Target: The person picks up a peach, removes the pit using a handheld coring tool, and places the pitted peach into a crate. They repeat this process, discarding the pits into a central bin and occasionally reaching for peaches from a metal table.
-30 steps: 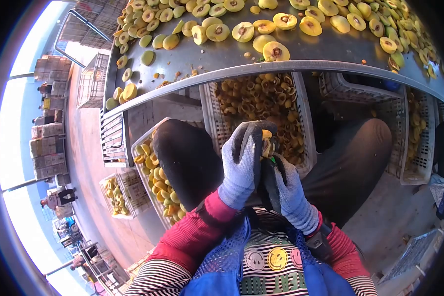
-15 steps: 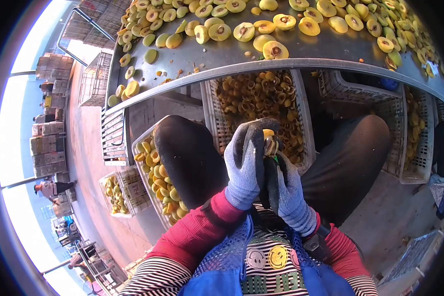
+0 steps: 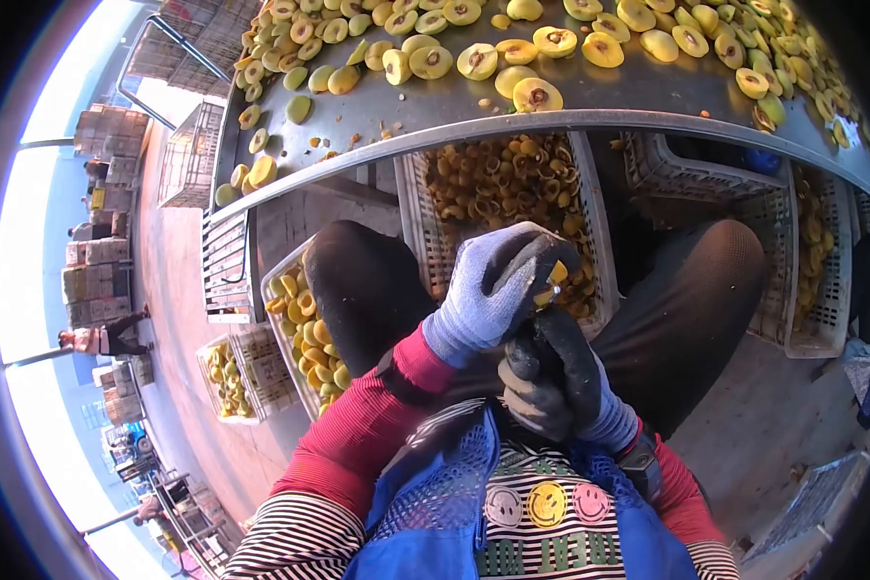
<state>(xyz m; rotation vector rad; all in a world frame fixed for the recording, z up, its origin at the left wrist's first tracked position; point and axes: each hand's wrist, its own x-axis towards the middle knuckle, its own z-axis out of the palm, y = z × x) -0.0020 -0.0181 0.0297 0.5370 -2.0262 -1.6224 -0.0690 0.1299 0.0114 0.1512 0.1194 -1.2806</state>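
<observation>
Both hands wear blue-grey gloves with dark coating and meet above the lap. My left hand (image 3: 501,280) curls over a small piece of yellow fruit (image 3: 554,280), mostly covered by its fingers. Just below it my right hand (image 3: 554,372) is closed, its fingers folded round a tool whose tip touches the fruit; the tool is almost wholly hidden. Beneath the hands a white crate (image 3: 411,198) between the knees holds hollowed orange fruit pieces. Ahead, a metal table (image 3: 387,108) carries many halved yellow-green fruits (image 3: 478,61), some with brown pits showing.
A crate of fruit halves (image 3: 304,333) stands beside the left knee, with a smaller one (image 3: 227,382) farther left. More crates (image 3: 686,179) sit under the table at right. Stacked crates and a person (image 3: 106,338) are in the left background.
My left hand has turned over the fruit and shifted slightly right. My right hand has rolled, its fingers now folded below the fruit. The background person has moved.
</observation>
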